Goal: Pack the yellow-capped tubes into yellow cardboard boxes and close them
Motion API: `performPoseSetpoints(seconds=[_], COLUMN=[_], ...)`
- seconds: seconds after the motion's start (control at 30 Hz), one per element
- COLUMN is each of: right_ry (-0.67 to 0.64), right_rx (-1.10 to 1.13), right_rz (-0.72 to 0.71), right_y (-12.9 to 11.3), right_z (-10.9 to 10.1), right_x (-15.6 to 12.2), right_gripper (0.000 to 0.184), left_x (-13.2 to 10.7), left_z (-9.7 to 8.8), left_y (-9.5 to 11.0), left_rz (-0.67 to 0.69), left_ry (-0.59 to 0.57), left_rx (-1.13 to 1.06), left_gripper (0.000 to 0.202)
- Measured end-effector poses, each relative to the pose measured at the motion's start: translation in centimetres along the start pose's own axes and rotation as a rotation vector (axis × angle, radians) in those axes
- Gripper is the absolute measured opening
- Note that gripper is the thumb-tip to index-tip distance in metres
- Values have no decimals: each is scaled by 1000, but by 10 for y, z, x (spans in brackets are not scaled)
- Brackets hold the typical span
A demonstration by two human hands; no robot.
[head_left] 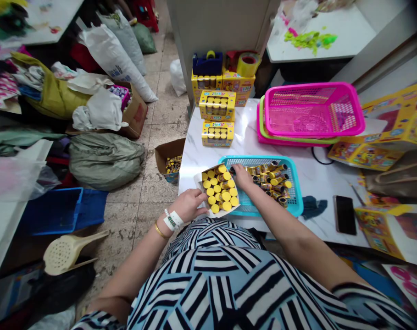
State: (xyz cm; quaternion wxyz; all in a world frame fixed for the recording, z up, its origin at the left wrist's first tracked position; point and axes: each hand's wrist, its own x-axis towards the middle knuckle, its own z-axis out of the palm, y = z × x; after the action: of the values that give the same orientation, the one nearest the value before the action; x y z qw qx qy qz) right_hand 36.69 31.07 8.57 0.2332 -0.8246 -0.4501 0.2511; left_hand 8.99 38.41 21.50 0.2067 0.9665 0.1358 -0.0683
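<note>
My left hand (193,201) grips the near left side of an open white carton (197,178), thumb and fingers closed on its edge. The carton is tilted and rests over the left end of a turquoise basket (299,197). Rows of small yellow-capped tubes (213,189) fill it. Inside the basket lie many loose gold-wrapped tubes (263,176), some showing dark ends and some yellow caps. My right hand (241,176) reaches over the basket beside the carton, its fingers closed around a dark-ended tube (232,170), partly hidden by the fingers.
Packed yellow boxes (218,133) stand at the back left, with a blue tape dispenser (207,64) on top. Pink and green baskets (311,110) are stacked behind. A phone (345,214) and dark cloth (313,207) lie right. A cardboard box (162,158) with more tubes sits left, below the tabletop.
</note>
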Motion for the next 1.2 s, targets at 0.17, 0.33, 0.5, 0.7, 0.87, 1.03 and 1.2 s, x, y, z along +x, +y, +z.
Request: performPoseSetpoints(seconds=[0.17,0.33,0.5,0.7,0.87,1.03,1.2], right_ry=[5,70,80,42,-225,-319,-302], right_rx=[83,157,157,46,-213,-301,-392], right_rz=[7,89,158,217,187,178,137], right_y=[22,50,50,23,10,16,23], right_z=[10,-10,-9,2,7,0,-4], right_x=[-6,-37,-34,-8,-13,-27,-64], right_gripper=[29,22,16,39,36,14,18], left_x=[-3,-9,-15,-17,-15,-14,-15], left_z=[2,5,6,4,5,5,5], left_y=[-5,-10,-16,-18,-15,-16,-19], left_rz=[-15,-43,-52,-68,-69,-35,-23], left_ry=[-9,47,69,48,48,39,35], left_rx=[-9,-59,-138,-166,-143,-108,-92], left_gripper=[35,29,30,32,34,40,40])
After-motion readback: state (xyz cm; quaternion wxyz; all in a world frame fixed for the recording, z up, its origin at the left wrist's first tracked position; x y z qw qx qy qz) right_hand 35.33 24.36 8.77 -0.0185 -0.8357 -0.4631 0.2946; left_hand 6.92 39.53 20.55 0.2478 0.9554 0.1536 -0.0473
